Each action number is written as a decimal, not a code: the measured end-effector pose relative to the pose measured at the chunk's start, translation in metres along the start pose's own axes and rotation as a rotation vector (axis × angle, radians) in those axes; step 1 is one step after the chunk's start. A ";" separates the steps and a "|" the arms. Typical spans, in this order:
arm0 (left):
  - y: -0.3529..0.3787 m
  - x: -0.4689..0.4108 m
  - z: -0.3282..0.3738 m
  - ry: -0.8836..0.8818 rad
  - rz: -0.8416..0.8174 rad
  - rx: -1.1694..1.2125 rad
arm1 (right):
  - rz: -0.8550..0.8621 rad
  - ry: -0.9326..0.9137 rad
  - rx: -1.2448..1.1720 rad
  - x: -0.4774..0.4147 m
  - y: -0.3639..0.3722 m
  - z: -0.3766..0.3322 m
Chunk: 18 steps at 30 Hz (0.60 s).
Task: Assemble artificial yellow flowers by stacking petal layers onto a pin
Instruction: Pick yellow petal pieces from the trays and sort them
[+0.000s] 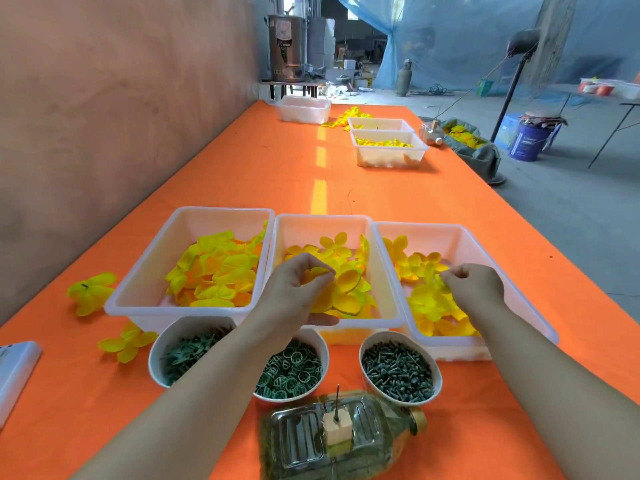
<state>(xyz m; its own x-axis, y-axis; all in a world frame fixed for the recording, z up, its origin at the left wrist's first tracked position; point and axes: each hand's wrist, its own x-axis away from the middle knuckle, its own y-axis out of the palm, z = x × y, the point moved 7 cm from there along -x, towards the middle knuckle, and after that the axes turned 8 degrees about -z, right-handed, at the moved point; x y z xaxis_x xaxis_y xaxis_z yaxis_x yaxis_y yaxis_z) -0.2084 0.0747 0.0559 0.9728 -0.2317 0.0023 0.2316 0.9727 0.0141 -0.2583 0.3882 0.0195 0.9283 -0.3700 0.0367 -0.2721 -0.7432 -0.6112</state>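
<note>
Pinching a yellow petal layer [319,273] between thumb and curled fingertips, the left hand [294,289] is over the middle tray [322,226], at 12 o'clock from the pin [336,400]. The pin is bare and stands upright in a small wood block [337,431]. The block sits on a clear bottle [304,445] lying on its side at 6 o'clock on the tabletop [381,195], cap toward 3 o'clock.

The right hand [476,285] has its fingers curled, fingertips nipping a top petal [433,277] of the pile in the right tray [460,244], at 1 o'clock from the pin. It's hard to tell whether that petal is lifted off the pile.

Three white trays run side by side from 9 to 3 o'clock, rims touching or nearly so. The left tray [207,223] holds larger yellow-orange petals. The middle and right ones hold smaller yellow ones.

Three white bowls sit between the trays and the bottle:
- The left bowl [157,344] holds green leaf-like pieces and is partly hidden by the left forearm.
- The middle bowl [320,344] holds green rings.
- The right bowl [367,344] holds dark green studs.

Two loose yellow flowers lie on the orange cloth at 9 o'clock. One flower [90,292] is just beside the left tray, the other flower [127,342] is near the left bowl. A white flat object [15,372] is cut off by the frame edge at 8 o'clock.

More white trays [389,157] with yellow petals sit far down the tabletop at 12 o'clock.
</note>
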 end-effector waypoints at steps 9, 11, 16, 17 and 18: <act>0.000 0.004 0.002 0.020 0.047 -0.065 | 0.151 0.050 -0.245 0.000 0.002 0.003; 0.001 0.004 0.001 0.009 0.053 -0.029 | 0.105 0.093 -0.355 -0.002 0.008 0.003; 0.007 0.004 -0.002 -0.036 -0.009 0.074 | 0.053 -0.119 0.156 0.013 0.008 -0.041; 0.008 0.004 -0.003 -0.052 -0.027 0.103 | 0.076 -0.268 0.094 0.027 0.006 -0.063; 0.009 0.004 -0.004 -0.065 -0.037 0.120 | 0.054 -0.425 -0.008 0.043 0.006 -0.086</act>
<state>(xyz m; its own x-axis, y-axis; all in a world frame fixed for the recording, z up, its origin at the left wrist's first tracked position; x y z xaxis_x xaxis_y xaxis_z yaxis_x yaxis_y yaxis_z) -0.2022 0.0823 0.0519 0.9604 -0.2711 0.0639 0.2608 0.9559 0.1352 -0.2418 0.3196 0.0853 0.9342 -0.1467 -0.3253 -0.3232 -0.7343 -0.5969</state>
